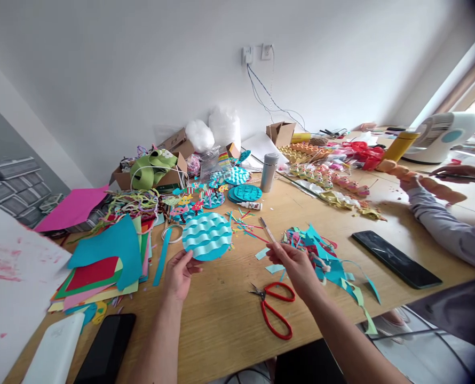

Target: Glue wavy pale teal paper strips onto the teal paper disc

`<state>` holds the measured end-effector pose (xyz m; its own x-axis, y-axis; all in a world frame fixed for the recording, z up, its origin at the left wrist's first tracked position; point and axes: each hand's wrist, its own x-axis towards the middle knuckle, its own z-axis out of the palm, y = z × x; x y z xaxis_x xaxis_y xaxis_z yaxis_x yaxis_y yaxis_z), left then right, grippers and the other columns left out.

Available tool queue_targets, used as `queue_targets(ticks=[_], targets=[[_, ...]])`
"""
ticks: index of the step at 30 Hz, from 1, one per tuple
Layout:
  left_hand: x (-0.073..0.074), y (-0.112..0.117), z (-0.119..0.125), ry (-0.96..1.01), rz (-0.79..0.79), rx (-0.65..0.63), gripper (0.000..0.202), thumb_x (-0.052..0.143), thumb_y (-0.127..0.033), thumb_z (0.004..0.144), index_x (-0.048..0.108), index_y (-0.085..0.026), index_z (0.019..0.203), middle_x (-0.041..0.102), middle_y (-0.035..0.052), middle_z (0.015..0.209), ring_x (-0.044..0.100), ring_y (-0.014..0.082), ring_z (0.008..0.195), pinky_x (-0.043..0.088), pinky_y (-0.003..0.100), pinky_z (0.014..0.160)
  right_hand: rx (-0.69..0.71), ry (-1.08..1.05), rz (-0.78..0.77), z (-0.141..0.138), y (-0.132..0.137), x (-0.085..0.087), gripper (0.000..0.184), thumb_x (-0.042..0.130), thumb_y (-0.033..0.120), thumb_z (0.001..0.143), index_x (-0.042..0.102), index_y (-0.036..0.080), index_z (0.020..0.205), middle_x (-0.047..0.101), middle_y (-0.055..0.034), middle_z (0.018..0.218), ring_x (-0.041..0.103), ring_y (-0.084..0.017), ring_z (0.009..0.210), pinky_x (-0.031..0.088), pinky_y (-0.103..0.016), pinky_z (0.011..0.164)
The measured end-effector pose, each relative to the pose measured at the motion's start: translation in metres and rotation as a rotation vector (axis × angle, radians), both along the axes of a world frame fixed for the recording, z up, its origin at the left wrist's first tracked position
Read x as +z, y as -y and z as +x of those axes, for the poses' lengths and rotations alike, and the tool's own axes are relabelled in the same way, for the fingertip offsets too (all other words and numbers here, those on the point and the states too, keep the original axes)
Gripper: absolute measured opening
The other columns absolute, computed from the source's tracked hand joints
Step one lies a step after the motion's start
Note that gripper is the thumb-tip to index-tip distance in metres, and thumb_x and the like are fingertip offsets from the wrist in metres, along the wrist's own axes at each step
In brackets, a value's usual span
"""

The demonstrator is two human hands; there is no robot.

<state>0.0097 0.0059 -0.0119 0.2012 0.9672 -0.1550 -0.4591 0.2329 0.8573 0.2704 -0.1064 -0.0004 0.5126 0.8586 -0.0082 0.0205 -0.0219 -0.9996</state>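
Between the thumb and fingers of my left hand (182,273) is a blue paper disc (207,236) with wavy pale strips across it, tilted up above the table. My right hand (291,261) pinches a thin pen-like stick (267,230), its far end pointing up and to the left; I cannot make out its exact kind. Red-handled scissors (276,306) lie partly spread on the table just below my right hand. Beyond the disc, a small white glue bottle (250,205) lies on its side by a stack of blue discs (246,193).
Coloured paper sheets (97,266) are piled at left, near a black phone (106,346). Paper scraps (321,256) spread beside my right hand. A grey thermos (269,173) stands behind. At right are another phone (395,258) and a co-worker's sleeve (445,224).
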Motion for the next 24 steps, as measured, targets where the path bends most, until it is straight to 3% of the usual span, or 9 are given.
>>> queue_targets(ticks=[4, 6, 12, 16, 24], targets=[[0.000, -0.008, -0.009, 0.087, -0.014, 0.082, 0.023, 0.080, -0.025, 0.057, 0.067, -0.016, 0.073, 0.073, 0.0025, 0.066, 0.069, 0.0192, 0.055, 0.053, 0.022, 0.042, -0.142, 0.229, -0.024, 0.026, 0.025, -0.003, 0.057, 0.060, 0.069, 0.071, 0.070, 0.016, 0.089, 0.070, -0.0082, 0.075, 0.063, -0.020, 0.069, 0.051, -0.032, 0.064], [0.001, -0.010, -0.012, 0.113, -0.024, 0.117, 0.021, 0.079, -0.024, 0.058, 0.067, -0.016, 0.073, 0.073, 0.0024, 0.065, 0.069, 0.0189, 0.054, 0.052, 0.020, 0.041, -0.130, 0.434, -0.050, 0.026, 0.040, -0.005, 0.049, 0.059, 0.064, 0.076, 0.071, 0.017, 0.088, 0.069, -0.0073, 0.076, 0.062, -0.020, 0.070, 0.049, -0.031, 0.063], [0.004, -0.008, -0.010, 0.026, 0.077, 0.098, 0.025, 0.083, -0.030, 0.055, 0.068, -0.017, 0.071, 0.071, 0.0020, 0.064, 0.069, 0.0189, 0.056, 0.052, 0.020, 0.041, 0.273, 0.858, -0.010, -0.005, 0.076, -0.018, 0.026, 0.055, 0.045, 0.089, 0.070, 0.025, 0.096, 0.067, -0.0049, 0.089, 0.062, -0.020, 0.085, 0.051, -0.032, 0.075], [0.003, -0.005, -0.006, -0.046, 0.135, 0.055, 0.029, 0.085, -0.032, 0.054, 0.070, -0.014, 0.073, 0.071, 0.0040, 0.068, 0.069, 0.0206, 0.058, 0.052, 0.022, 0.041, 0.289, 0.969, 0.025, -0.015, 0.081, -0.032, 0.024, 0.055, 0.039, 0.090, 0.066, 0.028, 0.109, 0.067, -0.0043, 0.101, 0.062, -0.019, 0.095, 0.052, -0.032, 0.082], [-0.003, -0.004, -0.006, -0.105, 0.177, 0.004, 0.031, 0.080, -0.036, 0.061, 0.070, -0.014, 0.079, 0.071, 0.0042, 0.072, 0.069, 0.0199, 0.061, 0.054, 0.023, 0.045, 0.229, 1.021, 0.153, -0.016, 0.075, -0.038, 0.020, 0.052, 0.036, 0.092, 0.067, 0.025, 0.101, 0.067, -0.0044, 0.092, 0.064, -0.018, 0.086, 0.054, -0.030, 0.075]])
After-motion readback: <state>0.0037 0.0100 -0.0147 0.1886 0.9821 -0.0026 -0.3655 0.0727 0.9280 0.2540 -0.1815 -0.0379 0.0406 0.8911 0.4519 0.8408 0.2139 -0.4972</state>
